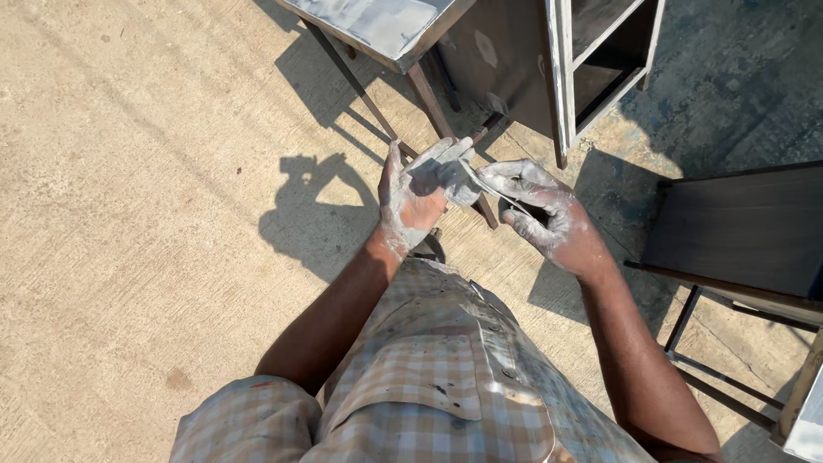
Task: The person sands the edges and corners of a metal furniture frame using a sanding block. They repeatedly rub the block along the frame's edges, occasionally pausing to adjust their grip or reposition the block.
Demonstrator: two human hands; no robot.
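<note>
Standing on the concrete floor [129, 214], we hold both hands up in front of our chest, close together, so that we can see them well in the strong sun. Our left hand [411, 201] is turned palm up with the fingers half spread, and a small grey pad [459, 182], maybe a piece of cloth or sanding paper, lies across its fingertips. Our right hand [549, 219] has its grip pressed together on a thin flat blade [497, 193], which looks like a putty knife, and the blade touches the pad, probably because this angle lets the edge rub against it. Both hands are covered with pale grey paste. Our checked shirt [429, 386] has the same stains. Near, above the hands, a counter [377, 26] with a grey coated top stands on thin legs, beside an open cabinet [591, 60]. A dark wooden piece of furniture [737, 231] stands well apart at the right
</note>
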